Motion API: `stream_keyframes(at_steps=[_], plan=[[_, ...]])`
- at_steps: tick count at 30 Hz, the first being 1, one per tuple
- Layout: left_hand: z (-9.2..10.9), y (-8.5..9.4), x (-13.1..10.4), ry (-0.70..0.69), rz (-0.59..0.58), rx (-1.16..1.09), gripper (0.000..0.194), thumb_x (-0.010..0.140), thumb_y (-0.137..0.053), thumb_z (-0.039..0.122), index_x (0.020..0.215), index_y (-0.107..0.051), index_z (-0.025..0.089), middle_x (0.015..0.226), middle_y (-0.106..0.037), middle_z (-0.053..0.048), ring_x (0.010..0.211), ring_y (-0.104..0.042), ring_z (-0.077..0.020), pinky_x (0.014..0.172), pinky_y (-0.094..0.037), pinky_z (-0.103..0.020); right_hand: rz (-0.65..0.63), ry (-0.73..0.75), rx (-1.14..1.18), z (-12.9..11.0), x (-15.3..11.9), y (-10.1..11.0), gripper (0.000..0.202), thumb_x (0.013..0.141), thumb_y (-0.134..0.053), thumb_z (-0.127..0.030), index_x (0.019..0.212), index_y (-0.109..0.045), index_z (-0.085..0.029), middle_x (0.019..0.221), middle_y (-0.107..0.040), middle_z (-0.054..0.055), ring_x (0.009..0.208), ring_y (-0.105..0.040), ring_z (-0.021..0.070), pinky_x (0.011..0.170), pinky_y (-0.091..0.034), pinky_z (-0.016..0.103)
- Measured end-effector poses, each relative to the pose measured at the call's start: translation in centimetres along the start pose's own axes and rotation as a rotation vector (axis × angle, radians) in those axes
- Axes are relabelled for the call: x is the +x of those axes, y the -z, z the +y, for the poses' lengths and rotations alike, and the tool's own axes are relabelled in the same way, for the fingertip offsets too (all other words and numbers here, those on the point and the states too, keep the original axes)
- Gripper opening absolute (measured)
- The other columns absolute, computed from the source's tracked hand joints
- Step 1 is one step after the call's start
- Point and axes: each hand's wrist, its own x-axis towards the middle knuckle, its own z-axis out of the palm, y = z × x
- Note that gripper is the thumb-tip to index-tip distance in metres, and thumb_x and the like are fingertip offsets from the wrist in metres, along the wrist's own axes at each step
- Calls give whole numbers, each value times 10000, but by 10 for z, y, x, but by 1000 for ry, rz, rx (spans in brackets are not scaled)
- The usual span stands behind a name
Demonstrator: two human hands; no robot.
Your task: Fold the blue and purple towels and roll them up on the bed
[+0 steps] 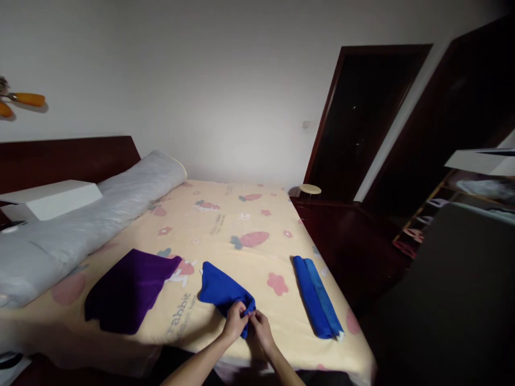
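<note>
A blue cloth (222, 287) lies on the bed near its front edge, partly spread, with its right end bunched up. My left hand (235, 321) pinches that bunched end. Close beside it, my right hand (261, 328) grips the same end with thumb and fingertips, and the two hands nearly touch. To the left rests a purple cloth (134, 292), loosely spread. On the right are two blue rolls of cloth (317, 297) lying side by side, with a small white bit at their near end.
The bed (225, 236) has a cream sheet with carrot and flower prints. A long grey bolster (132, 187) and a white box (60, 201) sit by the dark headboard (68, 158). A round stool (309, 189) stands near the door (374, 118); a shelf (422, 209) is at right.
</note>
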Motion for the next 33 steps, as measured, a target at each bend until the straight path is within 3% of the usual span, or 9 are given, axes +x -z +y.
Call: stream_keyframes(at_steps=[3,5,11,15,20,24,28,30,33], plan=[[-13,0,2,107,-97,-41,220,676,-652,295,616,-451,228,493,-464,88,501,-534,-129,521,-459,-264,-17,-9,17,2,1,1,548,565,-620,-757,574,-517,-218,542,-541,-9,556,-495,159,582,-419,302],[-18,1,4,146,-146,-77,298,649,-684,334,605,-408,233,476,-395,113,451,-475,-101,475,-408,-239,-35,-11,23,1,2,1,521,567,-644,-720,559,-525,-213,526,-532,-14,543,-480,149,575,-404,295],[-16,12,3,163,-300,-213,359,600,-727,442,680,-460,216,612,-509,77,572,-568,-109,564,-442,-248,-114,-18,30,-3,0,7,514,617,-621,-701,515,-536,-204,477,-522,-14,480,-448,133,540,-390,292],[-13,16,2,165,-375,-238,403,592,-732,521,671,-498,203,584,-505,74,551,-531,-101,542,-407,-244,-89,-21,31,-7,-1,13,526,597,-633,-721,541,-542,-206,498,-529,-16,511,-475,143,552,-406,290],[-15,13,4,151,-371,-248,453,632,-676,620,650,-522,195,582,-502,65,555,-500,-100,542,-382,-251,-154,-11,60,-16,-11,11,520,624,-651,-707,656,-615,-190,588,-599,16,577,-543,175,611,-448,315],[-16,13,3,147,-338,-253,485,614,-668,658,649,-501,204,584,-497,69,555,-489,-98,549,-376,-254,-233,22,81,-26,-21,9,418,637,-718,-571,782,-671,-182,745,-682,55,724,-615,217,728,-480,349],[-14,15,2,158,-317,-244,481,614,-676,650,644,-487,208,556,-496,77,534,-493,-94,574,-388,-259,-289,15,97,-30,-21,12,252,620,-702,-412,715,-669,-181,696,-667,33,745,-625,219,740,-485,345],[-13,15,2,174,-299,-231,457,623,-683,620,642,-474,215,546,-499,79,530,-509,-101,575,-398,-260,-252,-5,102,-27,-18,14,177,591,-670,-354,637,-643,-186,636,-639,15,690,-606,200,702,-478,326],[-11,14,3,208,-231,-189,377,669,-679,520,623,-448,226,533,-507,75,542,-547,-122,572,-407,-259,-74,-53,115,-20,-11,17,138,543,-626,-330,535,-564,-207,537,-564,-20,566,-514,150,599,-426,285]])
